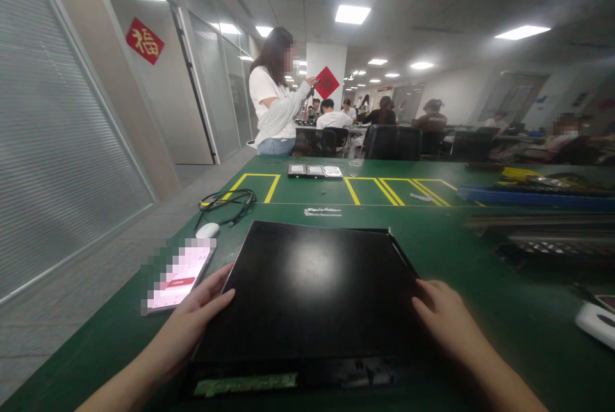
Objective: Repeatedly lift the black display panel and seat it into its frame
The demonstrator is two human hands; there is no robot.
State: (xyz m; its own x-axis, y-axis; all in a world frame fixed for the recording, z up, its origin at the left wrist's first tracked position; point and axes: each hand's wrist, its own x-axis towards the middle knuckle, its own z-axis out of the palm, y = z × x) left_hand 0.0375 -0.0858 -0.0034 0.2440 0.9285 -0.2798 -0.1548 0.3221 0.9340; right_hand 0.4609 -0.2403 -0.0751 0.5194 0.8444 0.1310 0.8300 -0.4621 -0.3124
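A flat black case lies on the green table right in front of the person, its glossy lid catching a ceiling light, a green strip along its near edge. The left hand rests on the case's left edge, fingers together and laid flat on the lid, thumb toward the side; they press on it rather than wrap around it. The right hand lies on the right edge, fingers loosely curled and close together, tips touching the lid near its corner. Just left of the left hand a phone lies face up, its screen lit pink. Beyond the phone sits a white mouse, and past that a coil of black cable lies on a yellow-outlined box on the mat. At the right edge a white device sits near the table's side, with dark trays behind it, too blurred to tell more. Farther on, three small flat drives lie in a row near the far edge. Behind the table a person in a white top stands holding something up, and other people sit at desks deeper in the room.
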